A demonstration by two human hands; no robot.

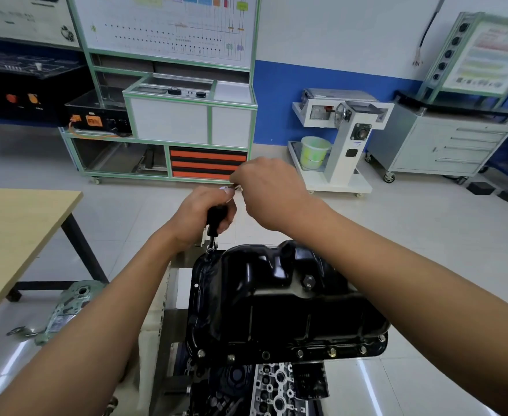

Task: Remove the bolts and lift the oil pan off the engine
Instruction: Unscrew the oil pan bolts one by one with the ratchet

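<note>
Unbolting step, by the look of it, with the lift not yet possible. Gripping the black tool handle [215,216] in the left hand [198,217], fingers curled round it; pinching the metal piece [235,186] at its top with the right hand [272,193], fingertips closed, exact hold hidden. Resting the socket [210,250] at the far left corner of the oil pan [276,301], itself seated flange-down on the upturned engine [276,388]. Showing several bolts [332,352] along the near flange edge. Next: likely loosening this corner with the shaft kept square, then working round the remaining bolts before lifting.
</note>
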